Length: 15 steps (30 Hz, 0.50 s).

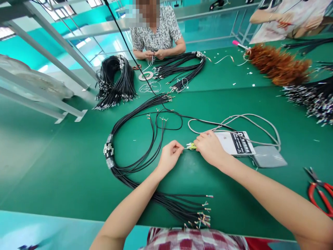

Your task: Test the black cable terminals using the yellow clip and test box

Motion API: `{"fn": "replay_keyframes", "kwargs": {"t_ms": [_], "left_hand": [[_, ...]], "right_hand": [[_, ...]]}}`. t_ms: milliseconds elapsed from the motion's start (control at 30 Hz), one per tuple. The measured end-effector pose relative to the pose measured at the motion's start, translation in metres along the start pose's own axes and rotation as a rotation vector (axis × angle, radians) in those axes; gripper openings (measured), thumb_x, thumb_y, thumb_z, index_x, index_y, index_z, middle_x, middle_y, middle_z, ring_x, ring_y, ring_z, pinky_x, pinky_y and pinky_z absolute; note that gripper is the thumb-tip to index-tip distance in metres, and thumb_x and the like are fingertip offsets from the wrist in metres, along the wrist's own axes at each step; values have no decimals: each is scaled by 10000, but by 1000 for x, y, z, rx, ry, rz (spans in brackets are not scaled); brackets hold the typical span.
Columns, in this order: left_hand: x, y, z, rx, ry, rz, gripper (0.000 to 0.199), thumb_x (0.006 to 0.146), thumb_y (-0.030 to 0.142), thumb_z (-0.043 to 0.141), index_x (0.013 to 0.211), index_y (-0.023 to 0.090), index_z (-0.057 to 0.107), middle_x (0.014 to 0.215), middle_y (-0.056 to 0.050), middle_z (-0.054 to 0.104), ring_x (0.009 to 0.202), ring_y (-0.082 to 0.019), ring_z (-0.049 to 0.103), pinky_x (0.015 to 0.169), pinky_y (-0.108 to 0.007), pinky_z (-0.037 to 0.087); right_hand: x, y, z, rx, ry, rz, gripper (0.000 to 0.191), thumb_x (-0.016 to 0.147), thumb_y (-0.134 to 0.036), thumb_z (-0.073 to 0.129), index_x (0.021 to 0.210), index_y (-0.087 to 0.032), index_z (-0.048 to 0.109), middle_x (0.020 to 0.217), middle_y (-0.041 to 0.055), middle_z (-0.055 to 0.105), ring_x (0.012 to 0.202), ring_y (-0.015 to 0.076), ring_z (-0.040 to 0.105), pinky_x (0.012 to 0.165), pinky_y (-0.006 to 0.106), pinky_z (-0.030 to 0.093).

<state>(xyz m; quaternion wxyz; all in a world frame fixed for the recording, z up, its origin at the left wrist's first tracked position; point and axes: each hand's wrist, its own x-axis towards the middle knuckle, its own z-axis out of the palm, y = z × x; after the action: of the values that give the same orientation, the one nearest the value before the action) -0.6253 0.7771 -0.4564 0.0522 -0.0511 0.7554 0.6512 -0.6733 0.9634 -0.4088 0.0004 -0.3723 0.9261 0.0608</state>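
Observation:
Thumb and fingers of my left hand (171,153) are closed in a pinch on a thin pale strand that runs right to a small yellow-green and white fitting (191,146). Curled over that fitting's right end are the fingers of my right hand (209,146), partly hiding it. Just behind the right hand lies a flat white box (226,143) with a black printed label. A bundle of black cables (125,119) curves around to the left, bound in its middle with clear wrap and white connectors (108,149). Its stripped wire ends (204,218) fan out near the table's front edge.
A grey block (269,157) with a looped grey cord (277,133) sits right of the box. Red-handled cutters (318,189) lie far right. Across the green table (221,100), a person (157,34) works beside more cable bundles (116,80). Copper-brown wire strands (281,64) lie at upper right.

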Motion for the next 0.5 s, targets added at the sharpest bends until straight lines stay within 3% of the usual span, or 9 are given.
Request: {"fn": "replay_keyframes", "kwargs": {"t_ms": [500], "left_hand": [[15,-11,11,64,36,-26,147,807,275,621,726,165,566,616,10,587,498,-84,483,494,-207,338]], "right_hand": [[2,2,-4,33,-3,7,160,870,-62,582,798,-157,688,829,77,727,867,221,605,763,377,256]]}}
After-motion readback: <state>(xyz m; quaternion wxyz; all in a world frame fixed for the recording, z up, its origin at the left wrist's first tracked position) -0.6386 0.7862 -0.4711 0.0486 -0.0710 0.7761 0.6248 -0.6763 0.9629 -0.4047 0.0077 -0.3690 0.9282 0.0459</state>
